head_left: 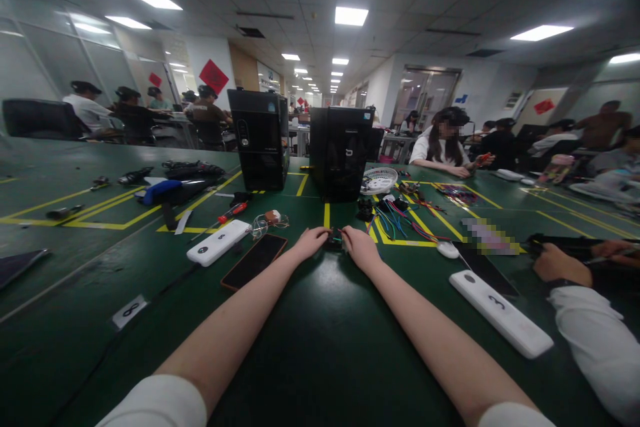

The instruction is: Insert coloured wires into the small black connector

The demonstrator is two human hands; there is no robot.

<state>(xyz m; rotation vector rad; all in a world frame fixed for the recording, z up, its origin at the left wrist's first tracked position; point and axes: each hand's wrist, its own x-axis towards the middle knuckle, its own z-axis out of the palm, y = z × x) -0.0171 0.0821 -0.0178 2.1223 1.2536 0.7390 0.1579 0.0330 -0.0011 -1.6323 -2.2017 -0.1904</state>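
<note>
Both arms reach forward over the green table. My left hand (313, 241) closes its fingers on the left side of a small dark part (334, 239). From the right, my right hand (361, 247) pinches the same part, where a bit of green shows, perhaps a wire. The part's exact kind is too small to make out. Left of my left hand lies a dark phone (255, 261) with a brown edge. Beyond my right hand are loose coloured wires (395, 219) and a small black piece (366, 209).
Two black computer towers (260, 140) (345, 153) stand ahead. Left lie a white power bank (219, 243), a red screwdriver (233, 211) and glasses (270, 221). Right are a white basket (380, 180), another power bank (501, 312) and a co-worker's hand (563, 265). Another person (445, 147) sits opposite.
</note>
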